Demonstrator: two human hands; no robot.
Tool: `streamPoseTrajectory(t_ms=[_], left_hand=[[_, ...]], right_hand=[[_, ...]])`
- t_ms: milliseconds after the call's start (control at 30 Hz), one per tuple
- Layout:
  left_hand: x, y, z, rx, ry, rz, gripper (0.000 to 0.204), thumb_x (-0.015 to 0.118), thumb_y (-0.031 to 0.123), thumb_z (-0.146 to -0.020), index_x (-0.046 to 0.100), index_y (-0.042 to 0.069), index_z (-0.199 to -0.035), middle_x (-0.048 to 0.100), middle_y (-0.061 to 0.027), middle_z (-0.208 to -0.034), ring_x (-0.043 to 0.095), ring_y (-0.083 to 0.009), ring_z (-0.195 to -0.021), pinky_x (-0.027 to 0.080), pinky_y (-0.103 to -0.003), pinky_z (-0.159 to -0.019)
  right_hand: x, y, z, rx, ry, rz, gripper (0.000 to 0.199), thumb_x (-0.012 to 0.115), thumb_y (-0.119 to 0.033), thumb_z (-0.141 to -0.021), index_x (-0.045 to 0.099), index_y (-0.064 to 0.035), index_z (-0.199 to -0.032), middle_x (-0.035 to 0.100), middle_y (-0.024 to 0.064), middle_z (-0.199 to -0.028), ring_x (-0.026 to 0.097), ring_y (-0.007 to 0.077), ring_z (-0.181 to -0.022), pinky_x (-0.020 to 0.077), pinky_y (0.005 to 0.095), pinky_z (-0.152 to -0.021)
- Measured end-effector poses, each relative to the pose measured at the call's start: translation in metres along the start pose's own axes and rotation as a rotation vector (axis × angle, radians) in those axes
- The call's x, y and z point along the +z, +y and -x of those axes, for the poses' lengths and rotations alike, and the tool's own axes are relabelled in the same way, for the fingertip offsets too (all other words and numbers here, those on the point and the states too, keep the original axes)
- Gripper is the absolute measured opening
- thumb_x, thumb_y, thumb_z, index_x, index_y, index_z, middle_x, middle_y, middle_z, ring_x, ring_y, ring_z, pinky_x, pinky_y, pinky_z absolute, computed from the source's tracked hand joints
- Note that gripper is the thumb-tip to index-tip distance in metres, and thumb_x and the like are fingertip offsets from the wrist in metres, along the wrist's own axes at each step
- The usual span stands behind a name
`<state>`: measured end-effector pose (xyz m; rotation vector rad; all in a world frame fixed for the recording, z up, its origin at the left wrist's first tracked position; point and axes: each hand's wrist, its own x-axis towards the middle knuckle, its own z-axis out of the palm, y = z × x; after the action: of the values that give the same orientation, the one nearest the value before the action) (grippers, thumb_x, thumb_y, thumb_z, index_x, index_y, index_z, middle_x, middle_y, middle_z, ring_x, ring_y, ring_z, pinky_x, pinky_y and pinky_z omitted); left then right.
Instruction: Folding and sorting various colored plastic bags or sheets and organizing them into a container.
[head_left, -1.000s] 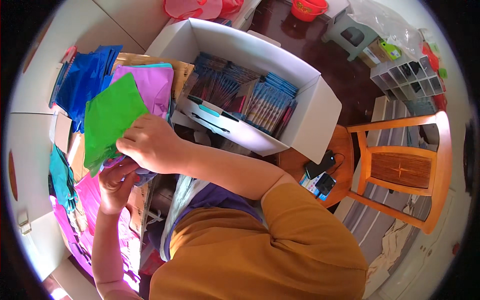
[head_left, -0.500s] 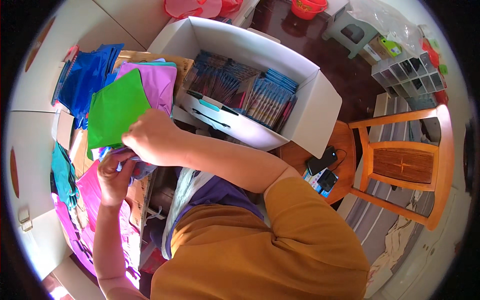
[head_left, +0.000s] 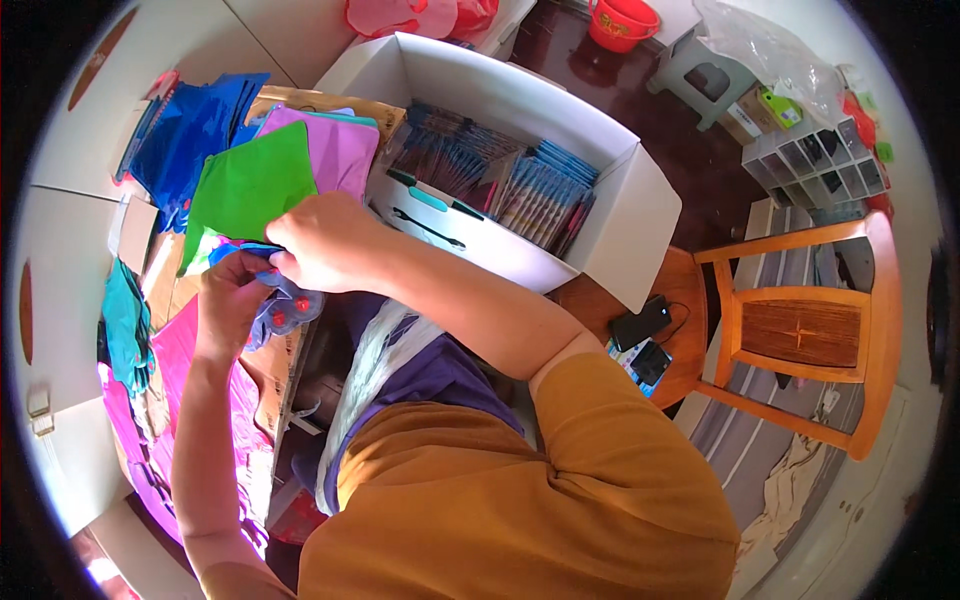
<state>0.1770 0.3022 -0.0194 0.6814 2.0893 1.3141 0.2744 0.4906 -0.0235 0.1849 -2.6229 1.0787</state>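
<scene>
At the view's nine o'clock, our left hand [head_left: 229, 303] and right hand [head_left: 328, 240] pinch the red-spotted purplish material [head_left: 292, 308], which we should hold steadily without dragging the green sheet [head_left: 250, 172] at their twelve o'clock.

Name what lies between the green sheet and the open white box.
The head view shows a lilac sheet and brown cardboard between the green sheet and white box.

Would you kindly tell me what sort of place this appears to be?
Probably a room in a home that doubles as a workspace: there is a wooden chair, a pile of blue sheets and a white box holding rows of packets.
</scene>
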Motion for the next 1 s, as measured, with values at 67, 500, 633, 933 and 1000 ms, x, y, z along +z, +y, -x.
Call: streamPoseTrajectory(t_ms=[67,500,633,933,1000], left_hand=[[-0.005,0.002,0.000,-0.024,-0.063,0.060,0.004,0.062,0.000,-0.089,0.065,-0.001,-0.091,0.069,-0.0053,-0.083,0.063,-0.0086,-0.073,0.052,-0.024,-0.068],[0.003,0.009,0.008,0.071,0.010,-0.093,0.011,0.073,0.004,-0.081,0.065,-0.001,-0.086,0.067,-0.0037,-0.082,0.062,-0.0096,-0.078,0.052,-0.026,-0.072],[-0.007,0.010,0.003,0.041,0.010,-0.310,0.013,0.067,0.012,-0.088,0.070,0.000,-0.089,0.066,-0.0016,-0.080,0.058,-0.0078,-0.075,0.049,-0.028,-0.069],[-0.010,0.001,0.002,0.057,-0.031,-0.097,0.018,0.070,0.016,-0.085,0.072,0.001,-0.095,0.069,-0.0041,-0.080,0.060,-0.0093,-0.072,0.050,-0.027,-0.065],[-0.007,0.010,0.003,0.059,0.002,-0.172,0.019,0.071,0.018,-0.084,0.072,0.001,-0.092,0.068,-0.0052,-0.075,0.059,-0.0096,-0.069,0.050,-0.028,-0.063]], right_hand=[[-0.005,0.002,0.000,-0.016,-0.034,-0.037,0.028,0.070,-0.026,-0.078,0.067,0.0009,-0.084,0.067,0.0189,-0.077,0.066,0.0380,-0.073,0.0536,0.0457,-0.069],[-0.002,-0.001,0.000,-0.026,-0.043,-0.109,0.040,0.072,-0.040,-0.081,0.065,-0.0015,-0.089,0.066,0.0220,-0.078,0.065,0.0411,-0.077,0.0510,0.0487,-0.069],[0.000,0.002,-0.006,0.041,-0.066,-0.026,0.026,0.068,-0.028,-0.085,0.063,-0.0015,-0.087,0.066,0.0213,-0.079,0.065,0.0405,-0.074,0.0490,0.0492,-0.065],[-0.012,-0.013,-0.006,-0.014,-0.205,0.023,0.057,0.081,-0.034,-0.070,0.057,0.0004,-0.108,0.066,0.0217,-0.096,0.064,0.0403,-0.094,0.0497,0.0459,-0.079],[-0.014,-0.020,-0.005,-0.017,-0.216,0.102,0.068,0.082,-0.040,-0.069,0.055,0.0014,-0.115,0.066,0.0230,-0.102,0.063,0.0408,-0.099,0.0497,0.0448,-0.082]])
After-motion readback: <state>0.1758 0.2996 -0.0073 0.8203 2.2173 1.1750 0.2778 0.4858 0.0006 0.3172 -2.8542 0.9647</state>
